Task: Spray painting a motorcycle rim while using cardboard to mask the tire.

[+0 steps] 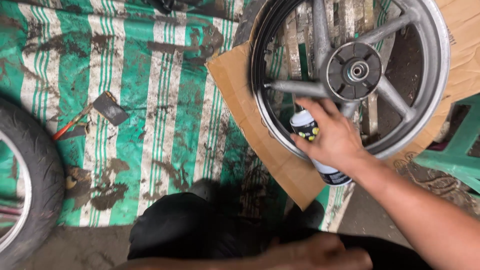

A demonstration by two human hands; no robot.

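My right hand (pixel 334 134) is wrapped around a spray can (pixel 306 126) with a white top and dark label, its nozzle end aimed at the inner rim of a bare grey spoked wheel (pixel 434 75). The wheel lies flat on brown cardboard (pixel 240 95), its hub (pixel 354 71) just above my hand. Part of the rim's inner wall looks black. My left hand (pixel 320 252) rests blurred at the bottom edge on my dark trouser leg (pixel 195 230), and its fingers are not clear.
A dirty green-and-white striped tarp (pixel 150 110) covers the ground. A scraper with a red handle (pixel 100 111) lies on it at left. A tyred wheel (pixel 30 175) sits at the left edge. A green plastic stool (pixel 460 150) stands at right.
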